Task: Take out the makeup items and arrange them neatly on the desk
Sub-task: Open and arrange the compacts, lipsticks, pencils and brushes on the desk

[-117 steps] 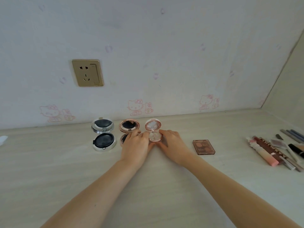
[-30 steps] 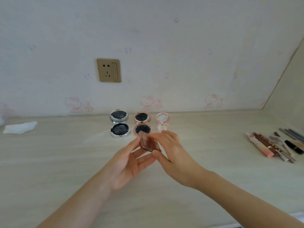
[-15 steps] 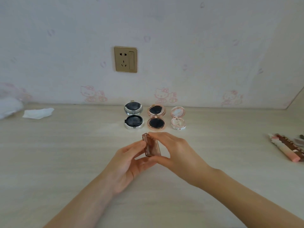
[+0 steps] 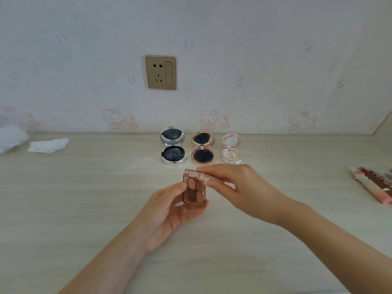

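Over the middle of the table, my left hand cradles the base of an open eyeshadow palette, thumb on its left edge and fingers curled beneath. My right hand pinches the raised clear lid between thumb and fingers. Near the table's far edge stand three open compacts: silver, rose-gold, pink. Tubes lie at the right edge, and a tissue lies toward the far left corner.
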